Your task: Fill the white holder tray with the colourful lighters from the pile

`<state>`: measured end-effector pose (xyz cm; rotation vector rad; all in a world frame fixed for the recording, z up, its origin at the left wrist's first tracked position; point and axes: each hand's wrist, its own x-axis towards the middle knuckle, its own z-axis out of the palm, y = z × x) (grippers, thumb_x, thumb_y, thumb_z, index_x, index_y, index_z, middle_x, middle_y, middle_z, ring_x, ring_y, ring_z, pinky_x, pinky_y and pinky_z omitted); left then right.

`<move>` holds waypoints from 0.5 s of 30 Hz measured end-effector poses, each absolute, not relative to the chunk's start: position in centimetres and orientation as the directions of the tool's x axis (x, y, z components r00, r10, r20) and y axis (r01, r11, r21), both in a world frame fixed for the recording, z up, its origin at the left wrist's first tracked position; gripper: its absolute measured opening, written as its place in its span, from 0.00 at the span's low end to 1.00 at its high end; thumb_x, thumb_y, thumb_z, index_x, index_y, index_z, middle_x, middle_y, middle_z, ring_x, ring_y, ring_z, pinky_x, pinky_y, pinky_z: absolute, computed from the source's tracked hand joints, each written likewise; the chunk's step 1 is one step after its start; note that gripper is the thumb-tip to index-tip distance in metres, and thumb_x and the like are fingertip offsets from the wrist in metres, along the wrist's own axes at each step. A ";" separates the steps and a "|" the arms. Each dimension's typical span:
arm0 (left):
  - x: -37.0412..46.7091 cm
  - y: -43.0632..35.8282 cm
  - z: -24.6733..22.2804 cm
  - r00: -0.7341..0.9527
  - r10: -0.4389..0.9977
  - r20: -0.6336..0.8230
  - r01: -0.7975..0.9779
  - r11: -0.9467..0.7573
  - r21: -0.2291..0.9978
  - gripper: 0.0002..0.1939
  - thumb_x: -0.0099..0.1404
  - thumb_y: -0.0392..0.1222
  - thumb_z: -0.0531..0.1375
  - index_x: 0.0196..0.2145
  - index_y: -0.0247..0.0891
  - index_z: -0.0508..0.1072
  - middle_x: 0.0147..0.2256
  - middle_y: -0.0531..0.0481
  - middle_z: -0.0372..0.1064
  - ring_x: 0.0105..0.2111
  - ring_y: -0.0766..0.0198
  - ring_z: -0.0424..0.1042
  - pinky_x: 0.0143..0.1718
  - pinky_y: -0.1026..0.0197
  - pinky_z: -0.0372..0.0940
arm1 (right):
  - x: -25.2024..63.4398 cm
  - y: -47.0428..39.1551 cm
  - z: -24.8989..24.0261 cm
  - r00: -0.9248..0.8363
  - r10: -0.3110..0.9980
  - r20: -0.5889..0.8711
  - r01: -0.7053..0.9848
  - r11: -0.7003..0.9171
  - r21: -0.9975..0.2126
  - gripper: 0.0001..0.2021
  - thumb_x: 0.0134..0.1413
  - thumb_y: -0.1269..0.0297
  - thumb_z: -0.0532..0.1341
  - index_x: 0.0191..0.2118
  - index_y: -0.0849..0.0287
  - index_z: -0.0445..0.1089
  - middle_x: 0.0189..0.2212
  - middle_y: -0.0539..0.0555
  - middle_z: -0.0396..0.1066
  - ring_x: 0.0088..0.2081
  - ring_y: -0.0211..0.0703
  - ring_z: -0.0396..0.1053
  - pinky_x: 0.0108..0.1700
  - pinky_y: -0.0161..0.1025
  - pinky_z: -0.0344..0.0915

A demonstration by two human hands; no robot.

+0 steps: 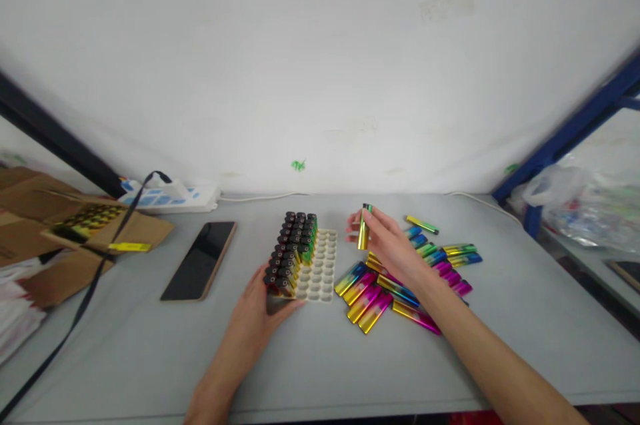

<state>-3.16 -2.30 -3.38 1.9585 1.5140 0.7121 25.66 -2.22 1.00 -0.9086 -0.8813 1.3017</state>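
Observation:
A pale tray with rows of round-cornered cells sits on the table; upright lighters with black tops fill its left side. My left hand is closed around the tray's near left corner, thumb along the front edge, fingers partly hidden behind the lighters. To the right of the tray and above the table, my right hand pinches one shiny gold-and-green lighter, black end up. Beneath and beside that hand lies a loose pile of metallic lighters in gold, pink, blue and green.
A smartphone lies left of the tray. Farther left stands an open cardboard box holding more lighters, crossed by a dark strap. A white power strip rests along the wall. Plastic bags are beyond the blue post at right.

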 end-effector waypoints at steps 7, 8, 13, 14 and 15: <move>-3.2 -2.3 -3.8 0.222 0.971 0.092 0.668 -0.220 0.711 0.34 0.57 0.56 0.70 0.57 0.38 0.73 0.54 0.39 0.78 0.57 0.42 0.77 0.61 0.43 0.71 | 23.3 -3.6 1.1 -0.049 0.996 0.075 -0.190 0.065 -0.980 0.19 0.68 0.41 0.62 0.41 0.52 0.66 0.26 0.43 0.62 0.26 0.37 0.62 0.34 0.36 0.66; -3.2 -2.3 -3.9 0.226 0.970 0.091 0.666 -0.222 0.712 0.34 0.57 0.56 0.70 0.57 0.38 0.73 0.54 0.39 0.78 0.57 0.42 0.77 0.61 0.43 0.70 | 23.1 -3.7 1.1 -0.037 0.997 0.069 -0.149 0.063 -0.987 0.20 0.67 0.40 0.62 0.38 0.53 0.65 0.25 0.43 0.59 0.25 0.36 0.58 0.30 0.35 0.62; -3.2 -2.2 -3.9 0.233 0.969 0.078 0.690 -0.221 0.689 0.34 0.59 0.58 0.69 0.58 0.38 0.72 0.52 0.39 0.79 0.57 0.42 0.77 0.61 0.42 0.70 | 22.7 -4.2 1.4 -0.037 0.997 0.066 0.048 0.068 -0.997 0.31 0.64 0.35 0.61 0.23 0.55 0.56 0.20 0.43 0.51 0.24 0.34 0.47 0.26 0.36 0.48; -3.2 -2.2 -3.9 0.231 0.969 0.083 0.695 -0.225 0.683 0.34 0.59 0.58 0.69 0.57 0.38 0.72 0.51 0.39 0.79 0.56 0.41 0.77 0.60 0.42 0.71 | 22.7 -4.3 1.5 -0.034 0.998 0.059 0.069 0.061 -0.996 0.32 0.63 0.33 0.60 0.22 0.55 0.55 0.19 0.43 0.50 0.24 0.33 0.46 0.26 0.36 0.46; -3.2 -2.2 -3.8 0.232 0.969 0.090 0.700 -0.230 0.676 0.34 0.59 0.59 0.69 0.57 0.38 0.72 0.51 0.40 0.79 0.56 0.41 0.78 0.60 0.42 0.71 | 22.7 -4.4 1.5 -0.029 0.999 0.042 0.083 0.044 -0.996 0.33 0.62 0.32 0.60 0.21 0.54 0.54 0.18 0.43 0.49 0.23 0.33 0.45 0.25 0.36 0.44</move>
